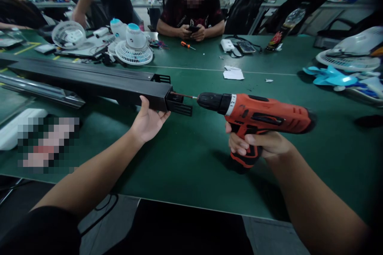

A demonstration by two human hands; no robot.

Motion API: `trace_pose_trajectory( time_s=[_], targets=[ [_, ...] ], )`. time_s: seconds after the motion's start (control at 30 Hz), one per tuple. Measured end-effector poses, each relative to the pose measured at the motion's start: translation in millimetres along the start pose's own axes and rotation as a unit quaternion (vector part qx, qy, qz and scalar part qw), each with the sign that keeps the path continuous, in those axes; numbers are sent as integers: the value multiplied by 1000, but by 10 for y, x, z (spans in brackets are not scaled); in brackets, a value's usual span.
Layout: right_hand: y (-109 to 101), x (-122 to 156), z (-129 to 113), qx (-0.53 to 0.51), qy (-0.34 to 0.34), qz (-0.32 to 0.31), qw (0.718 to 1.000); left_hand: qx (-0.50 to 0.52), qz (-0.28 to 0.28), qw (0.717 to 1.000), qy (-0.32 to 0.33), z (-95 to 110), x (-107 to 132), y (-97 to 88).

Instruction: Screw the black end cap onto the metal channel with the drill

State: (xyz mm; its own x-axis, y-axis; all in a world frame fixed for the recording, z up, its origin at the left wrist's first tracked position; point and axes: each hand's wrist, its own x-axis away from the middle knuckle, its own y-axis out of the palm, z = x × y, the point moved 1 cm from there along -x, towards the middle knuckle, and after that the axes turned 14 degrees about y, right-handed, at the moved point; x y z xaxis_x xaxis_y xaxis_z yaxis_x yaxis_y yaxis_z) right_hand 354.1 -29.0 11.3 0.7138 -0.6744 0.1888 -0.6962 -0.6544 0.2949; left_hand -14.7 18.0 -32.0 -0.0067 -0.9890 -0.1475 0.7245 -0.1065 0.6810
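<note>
My right hand (257, 143) is wrapped round the grip of an orange and black cordless drill (269, 111), which points left. Its long thin bit (187, 96) reaches the open end of a long black metal box-shaped housing (134, 89); whether it touches a screw inside I cannot tell. My left hand (149, 121) grips that housing near its end, thumb on the near side and fingers underneath. Slotted black brackets (181, 108) stick out from the end. A second black length lies behind it, and shiny metal strips (44, 89) lie in front at the left.
On the green table (191, 159) are white fan parts (134, 50), an orange screwdriver (187, 45), a white paper scrap (233, 73) and a white adapter with cable (228, 45). Blue fan blades (332, 76) lie at the right. Across the table a person (191, 12) holds a phone.
</note>
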Motion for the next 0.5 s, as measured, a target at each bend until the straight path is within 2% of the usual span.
trace_pose_trajectory(
  time_s=[0.3,0.5],
  targets=[
    [-16,33,19,0,16,4,1000,4,-5,1000,-4,-7,6,6],
    [-8,31,26,-2,20,0,1000,-22,24,999,14,-28,6,42]
  ],
)
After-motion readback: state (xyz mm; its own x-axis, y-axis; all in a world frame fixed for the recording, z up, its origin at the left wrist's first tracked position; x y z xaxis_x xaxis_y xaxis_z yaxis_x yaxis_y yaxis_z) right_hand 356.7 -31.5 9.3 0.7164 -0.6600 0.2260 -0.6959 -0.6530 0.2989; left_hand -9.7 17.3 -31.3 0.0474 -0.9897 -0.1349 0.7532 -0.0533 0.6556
